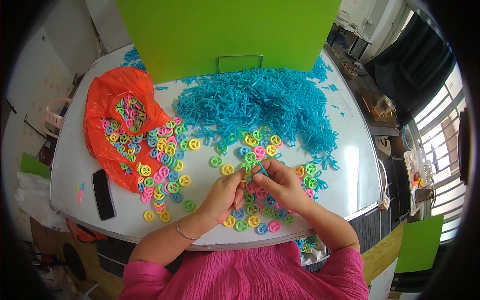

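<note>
Just nearer the wearer than the blue heap [260, 100], the right hand [283, 184] pinches 1 blue plastic piece [262, 170]; the left hand [226, 194] curls close, its hold unclear. Probably light, stiff, slick; best pinched mid-length.

No text can be read here: the wheels [254, 209] around the grip show no legible lettering. Left of the grip, the phone's [103, 195] dark face offers nothing readable, likewise the green board [225, 35] beyond the grip.
</note>
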`<action>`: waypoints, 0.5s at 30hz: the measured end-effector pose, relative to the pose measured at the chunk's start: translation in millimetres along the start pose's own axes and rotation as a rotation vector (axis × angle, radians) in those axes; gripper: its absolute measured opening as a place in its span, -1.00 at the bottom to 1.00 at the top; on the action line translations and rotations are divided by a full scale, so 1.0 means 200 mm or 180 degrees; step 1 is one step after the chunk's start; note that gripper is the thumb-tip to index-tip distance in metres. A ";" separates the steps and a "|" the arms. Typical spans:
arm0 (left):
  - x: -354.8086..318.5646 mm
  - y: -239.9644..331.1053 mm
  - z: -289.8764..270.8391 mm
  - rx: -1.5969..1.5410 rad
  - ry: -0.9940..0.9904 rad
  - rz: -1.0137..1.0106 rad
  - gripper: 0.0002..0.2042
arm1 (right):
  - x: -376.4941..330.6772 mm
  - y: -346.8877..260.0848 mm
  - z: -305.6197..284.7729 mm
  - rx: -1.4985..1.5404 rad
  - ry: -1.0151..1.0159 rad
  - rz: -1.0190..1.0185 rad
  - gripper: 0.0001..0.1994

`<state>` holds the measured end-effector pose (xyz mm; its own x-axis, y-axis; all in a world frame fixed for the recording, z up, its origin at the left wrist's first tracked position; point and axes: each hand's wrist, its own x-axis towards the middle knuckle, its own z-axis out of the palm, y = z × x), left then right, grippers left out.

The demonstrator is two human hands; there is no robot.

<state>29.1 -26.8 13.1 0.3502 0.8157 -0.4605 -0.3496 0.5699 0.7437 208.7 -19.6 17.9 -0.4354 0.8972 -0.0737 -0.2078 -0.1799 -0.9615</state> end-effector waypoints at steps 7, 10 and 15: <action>-0.02 -0.01 0.03 -0.0276 0.0051 0.0006 -0.68 | 0.00 0.05 0.00 -0.0866 0.0204 -0.0234 -0.85; -0.04 -0.06 0.04 -0.0199 0.0195 0.0324 -0.70 | -0.01 0.04 0.02 -0.0197 0.0256 -0.0063 -0.87; -0.06 -0.10 0.07 0.0283 0.0278 0.0886 -0.69 | -0.02 0.04 0.02 0.0736 0.0340 0.0122 -0.89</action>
<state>44.7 -49.1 10.7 0.1740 0.9470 -0.2702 -0.3429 0.3155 0.8848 205.3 -25.1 12.1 -0.3543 0.9233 -0.1482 -0.3931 -0.2909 -0.8723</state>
